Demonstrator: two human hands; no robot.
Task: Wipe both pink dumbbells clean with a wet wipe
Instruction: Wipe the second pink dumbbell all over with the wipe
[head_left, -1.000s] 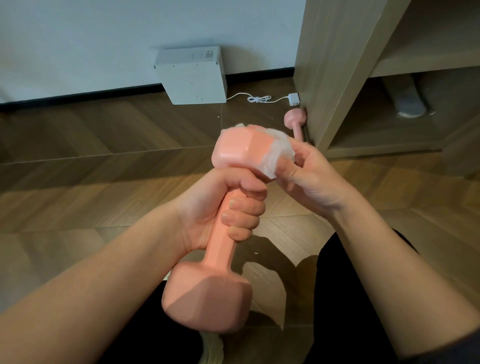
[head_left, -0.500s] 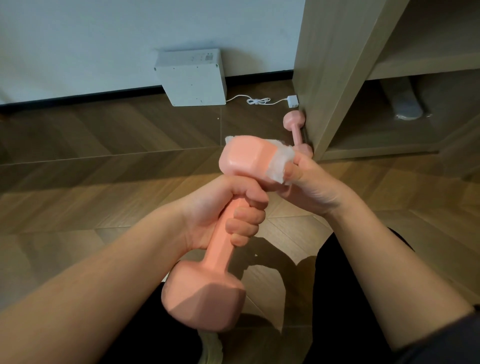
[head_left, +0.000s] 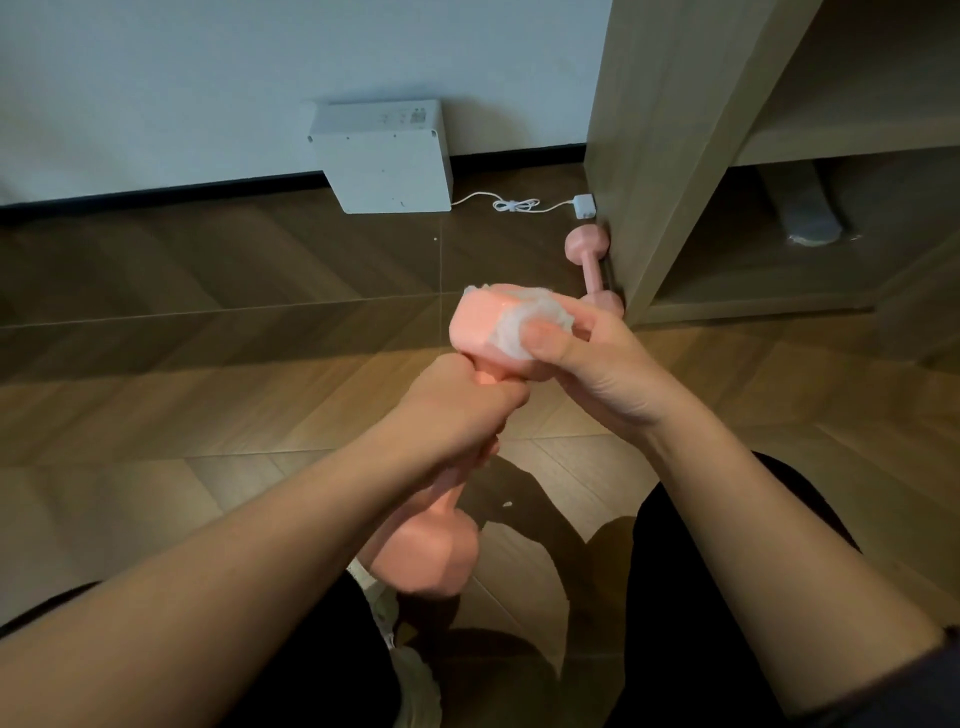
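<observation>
Left hand (head_left: 457, 410) grips the pink dumbbell (head_left: 480, 332) by its handle; right hand (head_left: 592, 364) presses a wet wipe (head_left: 519, 325) onto its upper head.

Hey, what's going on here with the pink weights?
A person is cleaning a pink dumbbell. Their left hand grips its handle and holds it up off the floor, while the right hand presses a wet wipe against the upper head. A second pink dumbbell lies on the floor beside the wooden shelf unit, with no hand on it.
</observation>
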